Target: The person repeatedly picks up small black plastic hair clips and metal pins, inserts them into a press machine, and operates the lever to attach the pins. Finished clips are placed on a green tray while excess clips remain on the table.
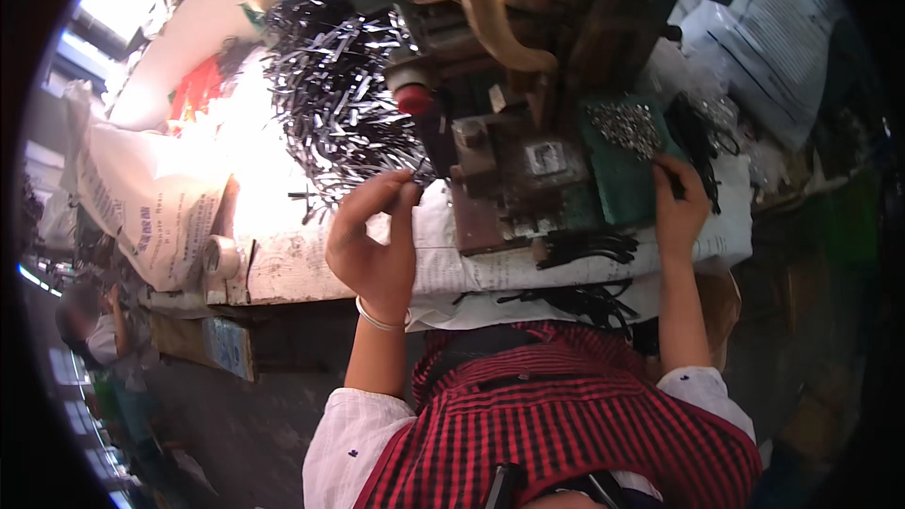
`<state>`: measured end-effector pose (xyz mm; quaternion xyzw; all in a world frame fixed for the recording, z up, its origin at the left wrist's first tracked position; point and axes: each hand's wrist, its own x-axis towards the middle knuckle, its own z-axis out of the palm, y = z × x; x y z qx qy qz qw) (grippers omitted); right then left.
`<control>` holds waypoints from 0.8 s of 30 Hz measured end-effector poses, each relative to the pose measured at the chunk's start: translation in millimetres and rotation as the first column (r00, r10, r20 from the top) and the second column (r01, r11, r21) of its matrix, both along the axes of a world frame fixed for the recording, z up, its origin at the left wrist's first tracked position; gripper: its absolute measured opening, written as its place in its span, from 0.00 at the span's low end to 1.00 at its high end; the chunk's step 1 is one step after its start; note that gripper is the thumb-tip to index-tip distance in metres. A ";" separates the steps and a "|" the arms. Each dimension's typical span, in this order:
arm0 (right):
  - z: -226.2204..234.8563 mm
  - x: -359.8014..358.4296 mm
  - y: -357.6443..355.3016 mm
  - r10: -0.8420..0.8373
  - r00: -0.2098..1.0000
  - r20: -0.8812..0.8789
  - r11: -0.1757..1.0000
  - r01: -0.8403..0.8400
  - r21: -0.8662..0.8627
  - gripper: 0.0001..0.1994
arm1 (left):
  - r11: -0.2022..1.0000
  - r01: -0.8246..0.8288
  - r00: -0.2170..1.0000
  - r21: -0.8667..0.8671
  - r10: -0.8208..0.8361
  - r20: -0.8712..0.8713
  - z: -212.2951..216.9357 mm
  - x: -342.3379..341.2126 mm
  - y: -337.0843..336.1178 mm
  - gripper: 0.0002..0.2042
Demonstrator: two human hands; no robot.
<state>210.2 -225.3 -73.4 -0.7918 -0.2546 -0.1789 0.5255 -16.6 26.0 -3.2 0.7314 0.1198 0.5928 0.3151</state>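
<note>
My left hand point(375, 243) is raised over the bench edge, thumb and forefinger pinched together on a thin shiny metal strip point(420, 171) at the rim of a big pile of metal strips point(330, 85). It wears a pale bangle at the wrist. My right hand point(679, 205) rests at the near edge of a green tray point(617, 190) that holds small silver pieces point(624, 124); its fingers are closed on a thin black part point(675, 181). Between my hands stands a small dark press machine point(504, 174).
Black clips point(584, 247) lie on the paper-covered bench point(302, 269) in front of the machine, more black parts point(698, 132) beside the tray. A printed white sack point(151, 203) hangs at the left. Another person point(99, 335) sits at the far left.
</note>
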 end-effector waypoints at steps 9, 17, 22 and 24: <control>21.6 19.7 13.6 0.052 0.987 -0.151 0.975 -0.017 0.221 0.07 | 0.674 0.350 0.935 0.651 -0.210 -0.285 14.4 44.9 -48.4 0.13; -1.6 50.4 -1.7 0.043 0.963 -0.266 0.999 -0.034 0.040 0.11 | 0.671 0.310 0.948 0.673 -0.275 -0.163 -2.0 57.9 -34.1 0.11; 22.4 26.6 13.2 0.166 0.954 -0.251 0.986 -0.164 0.028 0.12 | 0.719 0.217 0.970 0.660 -0.233 -0.066 -15.8 56.3 -38.0 0.13; 7.5 34.6 16.3 0.173 0.933 -0.315 0.983 -0.184 -0.006 0.11 | 0.763 0.236 0.971 0.602 -0.212 -0.112 -16.7 47.2 -44.7 0.13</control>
